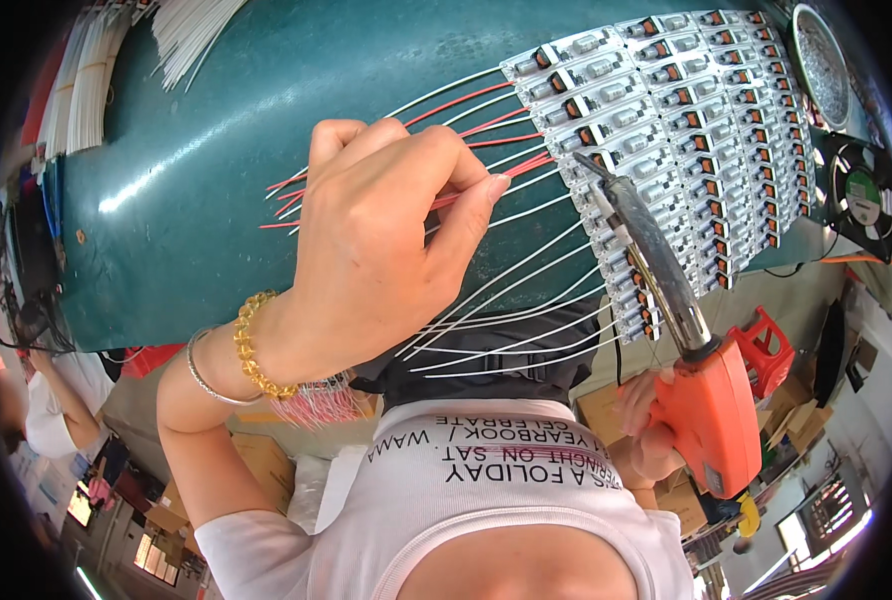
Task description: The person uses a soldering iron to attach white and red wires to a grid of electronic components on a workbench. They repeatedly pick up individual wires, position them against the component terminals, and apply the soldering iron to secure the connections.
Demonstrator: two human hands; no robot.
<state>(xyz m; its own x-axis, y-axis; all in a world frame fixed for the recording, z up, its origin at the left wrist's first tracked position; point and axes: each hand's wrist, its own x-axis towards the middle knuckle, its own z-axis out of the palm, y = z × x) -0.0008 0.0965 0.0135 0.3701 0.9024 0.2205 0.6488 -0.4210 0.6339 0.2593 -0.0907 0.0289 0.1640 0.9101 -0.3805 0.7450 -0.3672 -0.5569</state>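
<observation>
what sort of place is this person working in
Most likely a small electronics assembly workshop: the right hand holds an orange soldering gun at rows of small circuit boards, and bundles of thin white strands lie on the green worktable.

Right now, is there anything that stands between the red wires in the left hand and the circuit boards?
Nothing visible blocks them: the red wires run from the left hand to the left edge of the circuit boards. Just beyond is the tip of the soldering tool.
</observation>
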